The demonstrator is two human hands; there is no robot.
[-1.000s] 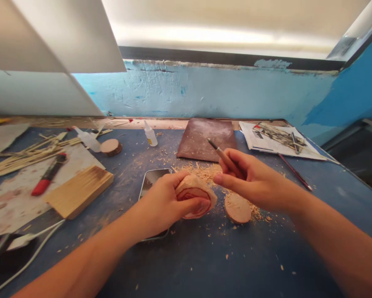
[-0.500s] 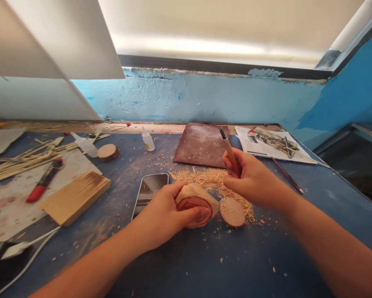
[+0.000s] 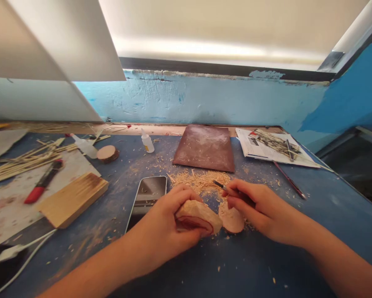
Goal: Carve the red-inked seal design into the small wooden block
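Note:
My left hand (image 3: pixel 170 223) is closed around a pale, partly carved wood piece (image 3: pixel 198 213), its face marked with red curved lines. The thumb presses along that face. In my right hand (image 3: pixel 257 207) is a carving tool (image 3: pixel 218 184) with a wooden handle and a short dark tip, pointing up and to the left. The tip is apart from the wood piece, above the shavings. A round wood disc (image 3: pixel 231 219) lies between the two hands, its right edge close under my right fingers. Curled wood shavings (image 3: pixel 198 180) are heaped just beyond my hands.
Left of my hand lies a phone (image 3: pixel 147 196). Further left are a wood block (image 3: pixel 74 198), a red marker (image 3: pixel 43 182), thin sticks (image 3: pixel 21 163), glue bottles (image 3: pixel 147 142) and a log slice (image 3: pixel 107 153). Behind lie a brown board (image 3: pixel 204 147), papers (image 3: pixel 249 145) and a dark pencil (image 3: pixel 289 181).
My right hand has come down and turned, swinging the carving tool from upright to a low leftward slant. My left hand has tilted the wood piece so its marked face turns downward.

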